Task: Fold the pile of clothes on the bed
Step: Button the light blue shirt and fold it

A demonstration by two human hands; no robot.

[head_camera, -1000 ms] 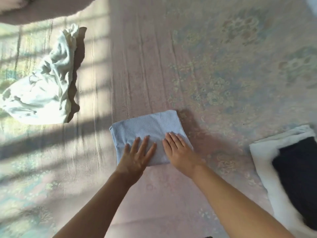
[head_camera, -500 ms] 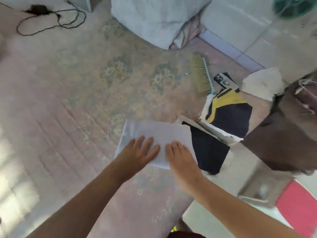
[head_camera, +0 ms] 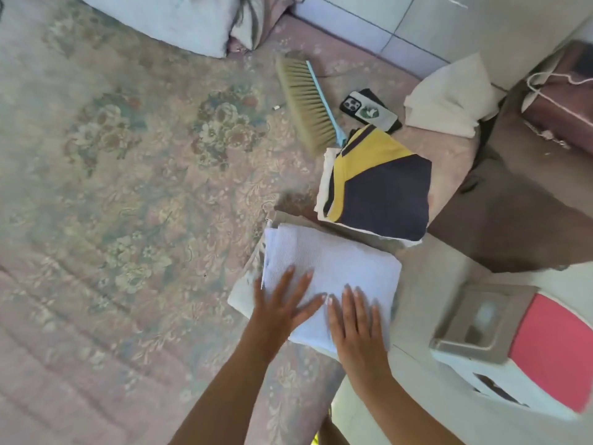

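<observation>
Head view: left hand [head_camera: 282, 308] and right hand [head_camera: 356, 329], fingers straight and spread, press flat on the folded cloth [head_camera: 333, 271], gripping nothing. The cloth lies atop a stack [head_camera: 244, 293] at the bed [head_camera: 128, 187] edge, near a folded shirt [head_camera: 382, 191] and a brush [head_camera: 308, 101].

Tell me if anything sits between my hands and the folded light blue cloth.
Nothing visible does. The left hand and right hand both lie flat, fingers straight, directly on the folded light blue cloth, which rests atop a pale folded piece at the bed's edge.
</observation>
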